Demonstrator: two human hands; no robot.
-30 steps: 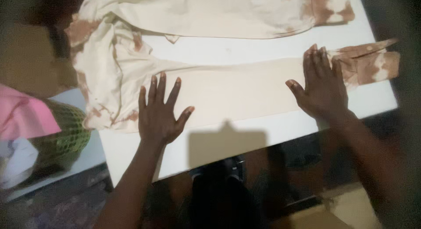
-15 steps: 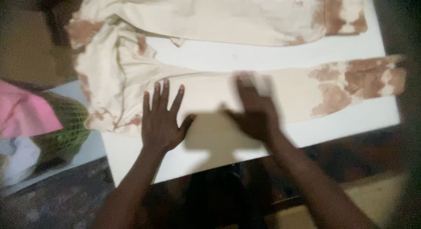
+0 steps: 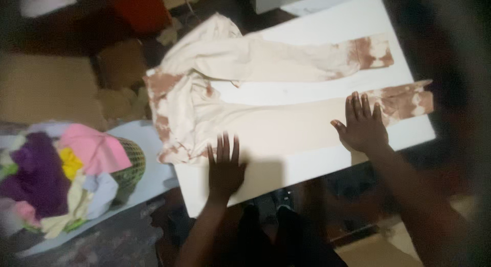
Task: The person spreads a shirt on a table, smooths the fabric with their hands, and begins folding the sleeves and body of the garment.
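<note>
two hands press flat on a pair of cream trousers [image 3: 266, 93] with rusty brown blotches, spread lengthwise across a white table [image 3: 317, 162]. the trousers lie with the waist bunched at the table's left end and both legs running toward the right, the far leg near the back edge, the near leg along the front edge, a strip of bare table between them. at the left, on a lower pale surface, a green woven basket [image 3: 130, 162] holds a heap of clothes [image 3: 56, 175]: purple, pink, yellow, pale blue and white pieces piled above its rim and spilling over its side. the right hand [image 3: 362, 125] lies open, fingers spread, palm down on the near leg, just short of the blotched cuff. the left hand [image 3: 224, 167] is open too, fingers together and pointing away, fingertips resting on the near leg close to the waist, its palm on bare table at the front edge. neither hand grips anything.
</note>
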